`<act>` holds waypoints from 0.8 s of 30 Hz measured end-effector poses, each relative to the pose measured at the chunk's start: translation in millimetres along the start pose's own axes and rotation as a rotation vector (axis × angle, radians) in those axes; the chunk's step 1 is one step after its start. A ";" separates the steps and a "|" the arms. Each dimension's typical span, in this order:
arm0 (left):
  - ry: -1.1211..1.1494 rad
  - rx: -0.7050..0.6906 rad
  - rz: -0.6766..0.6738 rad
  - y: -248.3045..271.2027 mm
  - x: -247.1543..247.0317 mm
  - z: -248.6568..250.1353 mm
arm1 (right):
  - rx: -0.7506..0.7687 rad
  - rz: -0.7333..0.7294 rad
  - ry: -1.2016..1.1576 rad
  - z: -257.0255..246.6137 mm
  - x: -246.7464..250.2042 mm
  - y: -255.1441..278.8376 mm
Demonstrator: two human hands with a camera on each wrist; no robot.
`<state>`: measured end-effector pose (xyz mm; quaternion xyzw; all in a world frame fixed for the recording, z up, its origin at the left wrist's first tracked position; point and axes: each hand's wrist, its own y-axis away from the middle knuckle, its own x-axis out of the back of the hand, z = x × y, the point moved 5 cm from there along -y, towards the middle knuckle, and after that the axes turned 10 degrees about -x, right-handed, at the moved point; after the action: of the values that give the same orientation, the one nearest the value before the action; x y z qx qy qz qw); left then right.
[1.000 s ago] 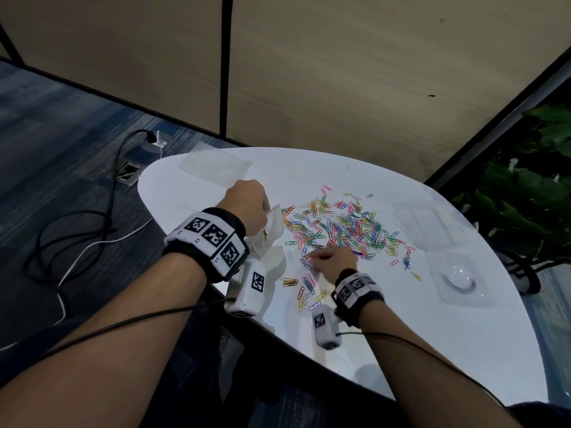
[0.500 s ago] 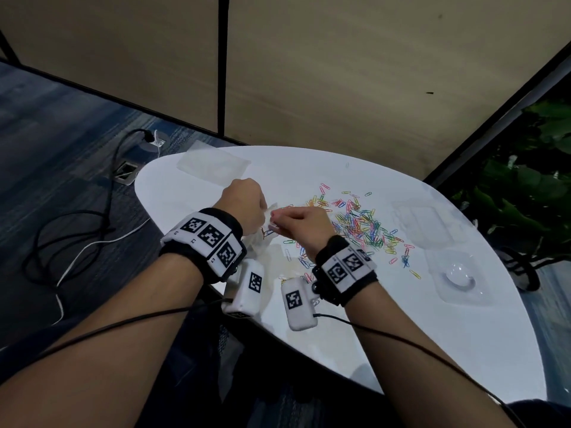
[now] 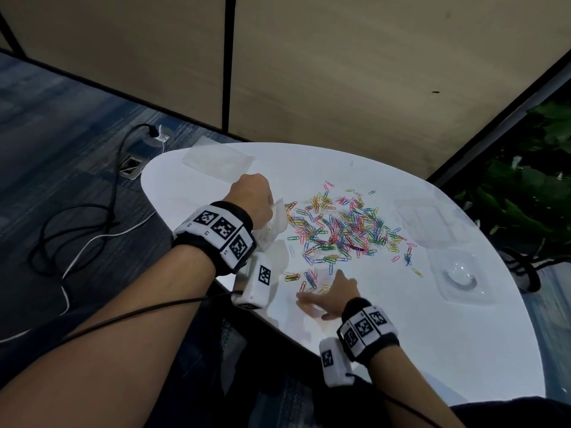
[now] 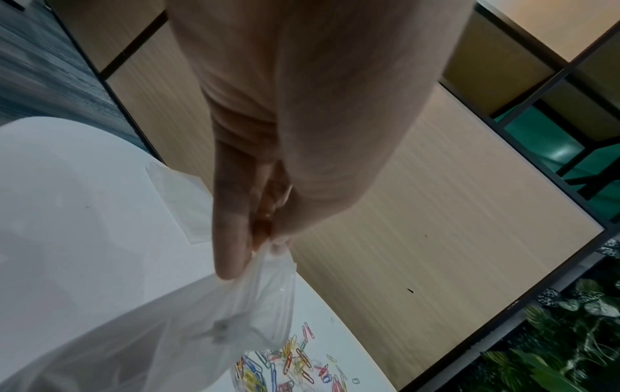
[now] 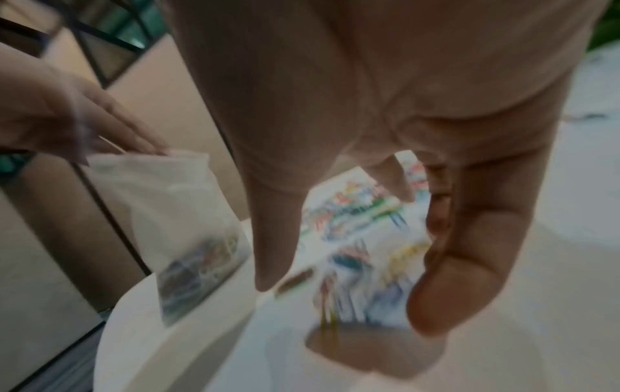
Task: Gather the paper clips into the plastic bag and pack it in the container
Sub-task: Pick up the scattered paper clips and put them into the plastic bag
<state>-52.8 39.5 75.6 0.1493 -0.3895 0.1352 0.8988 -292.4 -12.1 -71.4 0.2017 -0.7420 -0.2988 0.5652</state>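
Note:
A spread of coloured paper clips [image 3: 340, 230] lies mid-table. My left hand [image 3: 255, 197] pinches the rim of a small clear plastic bag [image 3: 276, 223], held upright just left of the pile. In the left wrist view the left hand [image 4: 268, 244] pinches the bag [image 4: 201, 331] at its top edge. The right wrist view is blurred, but clips show in the bottom of the bag [image 5: 174, 212]. My right hand [image 3: 319, 285] hovers open, fingers spread, over a few loose clips [image 3: 309, 278] near the table's front edge, holding nothing. The clear container [image 3: 457, 276] sits at the right.
A clear lid or tray [image 3: 421, 220] lies behind the container. A second flat plastic bag [image 3: 216, 162] lies at the far left of the white table [image 3: 432, 350]. Cables [image 3: 92, 217] trail on the floor to the left, and plants [image 3: 525, 193] stand at the right.
My right hand went from the pile to the bag's mouth, then came back down to the front clips, now spread open. The left hand kept holding the bag.

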 end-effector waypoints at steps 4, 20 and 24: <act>-0.017 -0.004 -0.005 0.8 -1.0 -0.5 | 0.082 0.149 -0.069 -4.5 -23.2 3.3; -0.026 -0.014 -0.012 -5.3 -3.1 -4.4 | 0.261 0.391 0.145 -88.0 -3.6 -41.7; -0.029 -0.016 -0.019 -6.5 -4.4 -4.8 | 0.312 0.378 0.274 -92.7 6.9 -41.4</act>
<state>-50.3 34.7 68.2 0.1476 -0.4023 0.1211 0.8954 -207.0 -67.1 -77.3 0.1829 -0.7200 -0.0403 0.6682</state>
